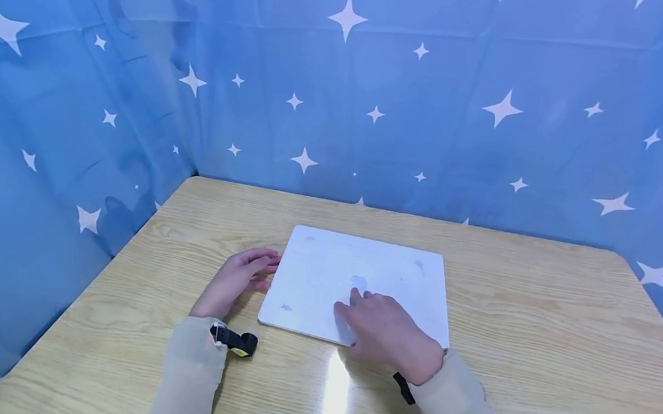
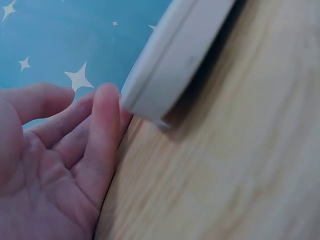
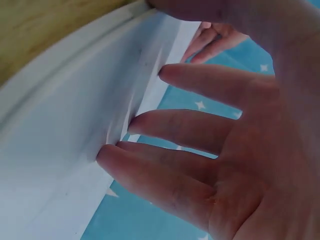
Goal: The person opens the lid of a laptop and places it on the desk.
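A silver laptop lies closed on the wooden table, with smudges and a pale logo on its lid. My right hand is over the front half of the lid. In the right wrist view its fingers reach out fairly straight, fingertips on the lid, while the thumb is at the front edge. My left hand is beside the laptop's left edge, palm facing it. The left wrist view shows relaxed fingers, one fingertip against or very near the laptop's corner; contact is hard to tell.
The wooden table extends around the laptop on all sides. A blue curtain with white stars hangs behind it and along the left side. Black straps with small devices sit at both wrists. A bright reflection lies in front of the laptop.
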### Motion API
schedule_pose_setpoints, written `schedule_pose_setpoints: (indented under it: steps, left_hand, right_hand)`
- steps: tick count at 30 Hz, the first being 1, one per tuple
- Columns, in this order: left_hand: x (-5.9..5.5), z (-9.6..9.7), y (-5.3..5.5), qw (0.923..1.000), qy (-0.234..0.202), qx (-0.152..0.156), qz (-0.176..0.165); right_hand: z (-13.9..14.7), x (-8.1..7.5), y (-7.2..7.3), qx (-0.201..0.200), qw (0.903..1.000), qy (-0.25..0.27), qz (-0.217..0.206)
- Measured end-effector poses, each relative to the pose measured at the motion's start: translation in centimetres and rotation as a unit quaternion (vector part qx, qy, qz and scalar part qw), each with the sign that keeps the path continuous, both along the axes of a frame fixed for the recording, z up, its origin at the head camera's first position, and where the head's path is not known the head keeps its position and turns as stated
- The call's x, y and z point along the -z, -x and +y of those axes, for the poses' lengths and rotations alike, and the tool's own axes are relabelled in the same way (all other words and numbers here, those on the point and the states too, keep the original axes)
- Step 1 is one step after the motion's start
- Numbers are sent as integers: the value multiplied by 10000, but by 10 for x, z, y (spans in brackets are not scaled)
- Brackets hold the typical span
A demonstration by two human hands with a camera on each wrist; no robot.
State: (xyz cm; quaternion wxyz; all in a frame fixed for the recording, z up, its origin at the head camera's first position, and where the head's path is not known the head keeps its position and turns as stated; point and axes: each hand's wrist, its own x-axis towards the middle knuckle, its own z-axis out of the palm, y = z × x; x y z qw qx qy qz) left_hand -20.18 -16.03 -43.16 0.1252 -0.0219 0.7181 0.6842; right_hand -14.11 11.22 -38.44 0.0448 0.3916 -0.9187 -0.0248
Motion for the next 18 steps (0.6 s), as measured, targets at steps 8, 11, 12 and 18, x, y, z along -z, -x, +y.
schedule_pose_setpoints:
  steps: [8, 11, 12, 18]
  left_hand:
    - [-1, 4, -1, 9998, 96, -148, -117]
    - [1, 6, 0, 9997, 120, -147, -159]
    - [1, 6, -1, 9997, 145, -155, -157]
    - [4, 3, 0, 9984, 458, -336, 85]
  right_hand:
    - [1, 1, -2, -26, 9999, 62, 80]
    - [2, 0, -4, -32, 10000, 74, 47]
    - [3, -1, -4, -47, 10000, 64, 33]
    - [1, -7, -3, -399, 9989, 205, 145]
